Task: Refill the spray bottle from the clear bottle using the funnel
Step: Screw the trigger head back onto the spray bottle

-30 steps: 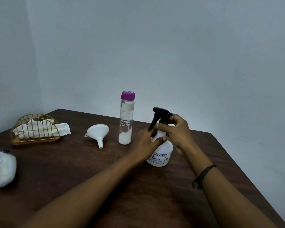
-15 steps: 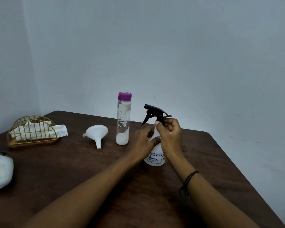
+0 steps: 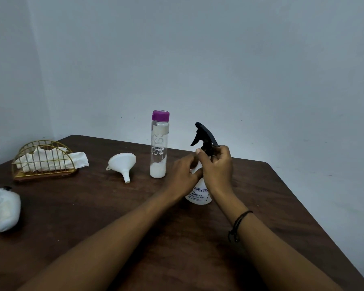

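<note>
there is one view only, from a wide-angle camera worn on the person's head. it looks forward and slightly down across the dark brown wooden table (image 3: 76, 217), towards the table's far edge and the pale grey wall (image 3: 219, 59) behind it. both forearms enter from the bottom edge of the frame, so the near edge of the table lies out of sight below. the far right corner of the table shows. the wide lens bends the wall corner at the left.
</note>
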